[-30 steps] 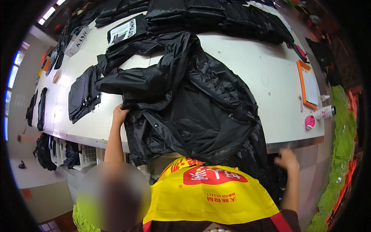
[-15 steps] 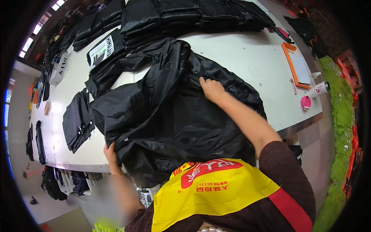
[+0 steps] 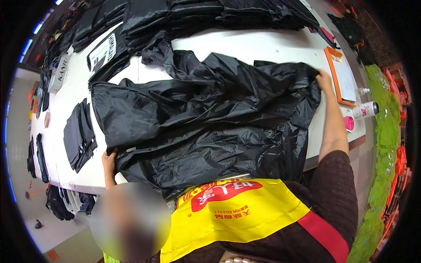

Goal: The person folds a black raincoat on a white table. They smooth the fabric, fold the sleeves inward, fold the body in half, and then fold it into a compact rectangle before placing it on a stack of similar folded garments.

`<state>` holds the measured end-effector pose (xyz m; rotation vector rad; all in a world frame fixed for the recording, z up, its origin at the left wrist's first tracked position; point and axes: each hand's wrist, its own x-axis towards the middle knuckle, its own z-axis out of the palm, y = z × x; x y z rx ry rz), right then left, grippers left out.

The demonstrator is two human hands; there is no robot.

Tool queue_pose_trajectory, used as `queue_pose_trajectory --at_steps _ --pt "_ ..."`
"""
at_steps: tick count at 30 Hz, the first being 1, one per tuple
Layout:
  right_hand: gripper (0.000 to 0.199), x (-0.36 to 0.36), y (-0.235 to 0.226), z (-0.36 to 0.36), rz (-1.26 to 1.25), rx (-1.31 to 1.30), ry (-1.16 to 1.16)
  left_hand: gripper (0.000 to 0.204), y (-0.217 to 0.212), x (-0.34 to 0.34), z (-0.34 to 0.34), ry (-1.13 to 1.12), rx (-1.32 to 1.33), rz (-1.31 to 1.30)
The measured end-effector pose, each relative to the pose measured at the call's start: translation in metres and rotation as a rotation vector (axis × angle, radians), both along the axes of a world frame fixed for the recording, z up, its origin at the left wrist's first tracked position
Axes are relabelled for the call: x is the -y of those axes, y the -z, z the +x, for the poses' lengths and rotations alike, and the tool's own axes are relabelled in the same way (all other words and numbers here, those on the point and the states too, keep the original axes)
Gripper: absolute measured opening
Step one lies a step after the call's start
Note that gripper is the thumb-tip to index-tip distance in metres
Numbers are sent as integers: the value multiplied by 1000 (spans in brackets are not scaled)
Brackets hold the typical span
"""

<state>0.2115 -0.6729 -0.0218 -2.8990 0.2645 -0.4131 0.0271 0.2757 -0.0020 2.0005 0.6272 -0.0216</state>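
A large black garment (image 3: 210,109) of thin, shiny fabric lies spread and crumpled across the white table, its lower part hanging over the front edge towards me. My left hand (image 3: 109,161) pinches its lower left edge at the table's front. At the far right, my right hand (image 3: 324,81) grips the garment's upper right corner, arm stretched out. Between the two hands the fabric runs in long folds. Its exact kind cannot be made out, though a sleeve-like part (image 3: 158,51) reaches up near the back stacks.
Black folded stacks (image 3: 184,19) line the back of the white table (image 3: 201,44). A printed package (image 3: 103,52), a white box (image 3: 59,74) and black folded pieces (image 3: 80,136) lie left. Right are an orange-edged clipboard (image 3: 342,76), a bottle (image 3: 365,110) and a pink cap (image 3: 349,124).
My right hand has moved from the garment's middle out to the right, drawing its fabric wide. My left hand has shifted slightly left and up, still on the edge.
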Motion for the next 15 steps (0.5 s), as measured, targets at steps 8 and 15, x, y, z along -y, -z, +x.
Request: queue_pose_trajectory --at_steps 8,15 --pt "41 -166 -67 -20 -85 312 -28 51 -3 16 6 -44 -182 -310" --pt "53 -356 -106 5 -251 -653 -672 25 -11 14 -13 -107 71 -349"
